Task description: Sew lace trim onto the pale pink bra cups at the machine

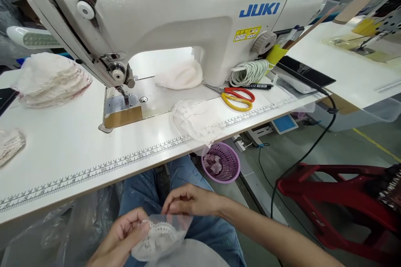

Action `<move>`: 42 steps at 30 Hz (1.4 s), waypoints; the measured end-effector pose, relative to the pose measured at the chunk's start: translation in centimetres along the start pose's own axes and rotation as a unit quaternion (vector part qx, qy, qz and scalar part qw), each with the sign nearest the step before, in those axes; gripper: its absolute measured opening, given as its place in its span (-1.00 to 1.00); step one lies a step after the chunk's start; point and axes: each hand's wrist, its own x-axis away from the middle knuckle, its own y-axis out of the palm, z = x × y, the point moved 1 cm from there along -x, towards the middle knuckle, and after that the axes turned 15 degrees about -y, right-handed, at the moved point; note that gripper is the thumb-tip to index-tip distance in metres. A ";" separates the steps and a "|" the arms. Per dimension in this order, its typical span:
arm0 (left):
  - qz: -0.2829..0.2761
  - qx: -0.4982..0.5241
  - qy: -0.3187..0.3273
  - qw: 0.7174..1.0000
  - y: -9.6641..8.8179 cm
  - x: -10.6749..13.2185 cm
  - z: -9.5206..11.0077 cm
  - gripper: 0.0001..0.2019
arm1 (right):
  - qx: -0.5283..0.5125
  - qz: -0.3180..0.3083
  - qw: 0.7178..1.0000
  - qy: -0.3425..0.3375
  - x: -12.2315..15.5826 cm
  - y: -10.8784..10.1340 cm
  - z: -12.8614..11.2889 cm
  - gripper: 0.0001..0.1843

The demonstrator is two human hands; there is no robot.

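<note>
Over the lap, a white lace-trimmed fabric piece (160, 234) with a sheer, translucent layer is held between both hands. My left hand (122, 235) pinches its left side between thumb and fingers. The fingers of my right hand (189, 201) are closed at the upper right edge of the sheer layer, partly hidden behind it. A larger pale, see-through sheet (194, 254) lies below on the jeans. Above the hands, another sheer lace-edged piece (196, 119) rests at the table's front edge and hangs slightly over it.
A JUKI sewing machine (181, 12) stands on the white table (72, 146). Scissors (238, 96), a coil of cord (249, 72) and a marker (258, 86) lie at its right. Fabric stacks (52, 79) sit left. Below are a purple basket (230, 162) and red stool (319, 200).
</note>
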 end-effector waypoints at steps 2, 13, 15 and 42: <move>-0.003 0.001 0.008 1.000 -0.4 -0.1 -0.2 -0.59 | -0.021 -0.027 0.999 0.034 -0.3 0.1 0.7 -0.40; -0.012 -0.063 -0.005 0.998 -1.3 -0.7 -0.1 -0.60 | -0.084 -0.062 0.991 0.086 0.7 0.4 0.7 -0.34; 0.000 -0.062 0.003 0.998 -1.3 -0.6 0.0 -0.58 | -0.078 -0.052 0.992 0.084 0.8 0.3 0.5 -0.36; -0.006 -0.144 0.014 0.989 -1.5 0.2 0.5 -0.57 | 0.122 -0.036 0.992 0.017 0.2 1.5 -2.1 -0.56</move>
